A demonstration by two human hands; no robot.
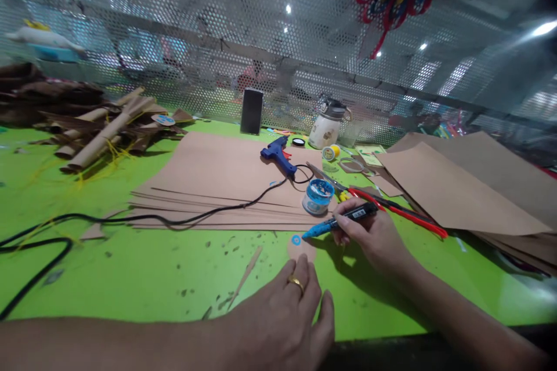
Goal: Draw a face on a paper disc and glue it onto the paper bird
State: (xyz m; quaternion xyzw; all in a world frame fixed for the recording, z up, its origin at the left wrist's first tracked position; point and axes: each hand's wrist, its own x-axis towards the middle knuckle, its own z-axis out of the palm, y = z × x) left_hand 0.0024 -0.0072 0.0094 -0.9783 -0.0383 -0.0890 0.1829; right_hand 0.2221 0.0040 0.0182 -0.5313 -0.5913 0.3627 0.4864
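Note:
My right hand (365,232) grips a marker (331,224) with a black barrel and a blue-stained front end. Its tip is at a small round piece of brown paper (293,249), beside a blue ring drawn there. My left hand (287,307), a gold ring on one finger, rests its outstretched fingertips on the near edge of that paper piece. Just beyond the marker stands a small open jar (318,197) smeared with blue. Behind the jar a blue glue gun (279,156) lies on a stack of brown paper sheets (217,168).
Red-handled scissors (398,208) lie right of the jar. More brown sheets (456,185) are piled at the right. A black cord (209,210) crosses the green table (152,278). Rolled paper tubes (108,133) lie left; a phone (252,111) and a bottle (326,124) stand behind.

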